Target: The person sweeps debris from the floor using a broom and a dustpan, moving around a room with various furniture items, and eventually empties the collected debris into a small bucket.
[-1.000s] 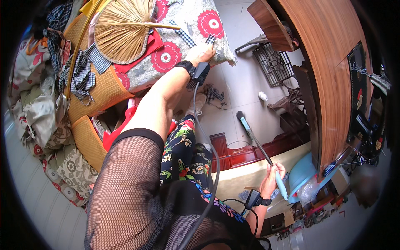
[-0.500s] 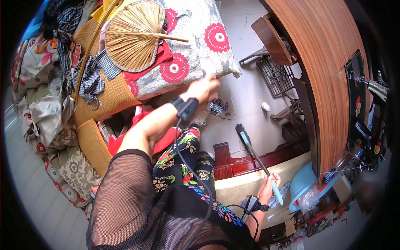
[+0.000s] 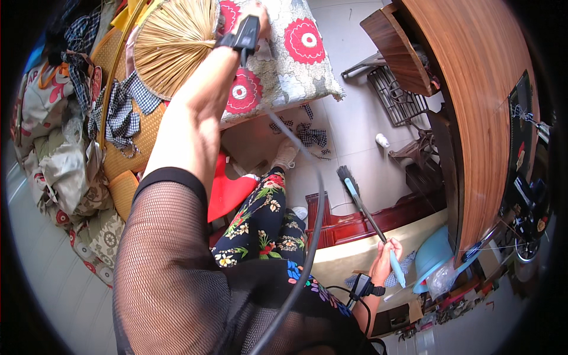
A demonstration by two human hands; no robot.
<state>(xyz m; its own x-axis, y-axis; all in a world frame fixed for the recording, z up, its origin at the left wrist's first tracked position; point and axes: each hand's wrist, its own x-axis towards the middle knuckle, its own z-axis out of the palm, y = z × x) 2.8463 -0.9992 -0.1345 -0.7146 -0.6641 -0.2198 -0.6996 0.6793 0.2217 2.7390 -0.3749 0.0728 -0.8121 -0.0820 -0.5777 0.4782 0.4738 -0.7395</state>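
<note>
My left hand point(image 3: 258, 19) reaches up onto the flower-patterned cloth point(image 3: 305, 71), right of the straw fan point(image 3: 168, 44); its fingers are mostly hidden behind the black wrist device. My right hand point(image 3: 387, 251) grips a long brush point(image 3: 373, 222) with a light-blue handle end, its dark bristles angled over the floor. Checked fabric scraps point(image 3: 312, 135) lie on the floor below the cloth's hanging edge. A red item point(image 3: 228, 192) sits beside my legs.
A wooden desk point(image 3: 482, 130) runs along the right, with a dark metal rack point(image 3: 393, 97) and a white bottle point(image 3: 382, 141) nearby. A blue basin point(image 3: 429, 254) is at lower right. Heaped clothes and bedding point(image 3: 71, 171) fill the left.
My left hand has let go of the checked strip it held at the cloth's corner, then moved up and left toward the fan. My right hand still holds the brush.
</note>
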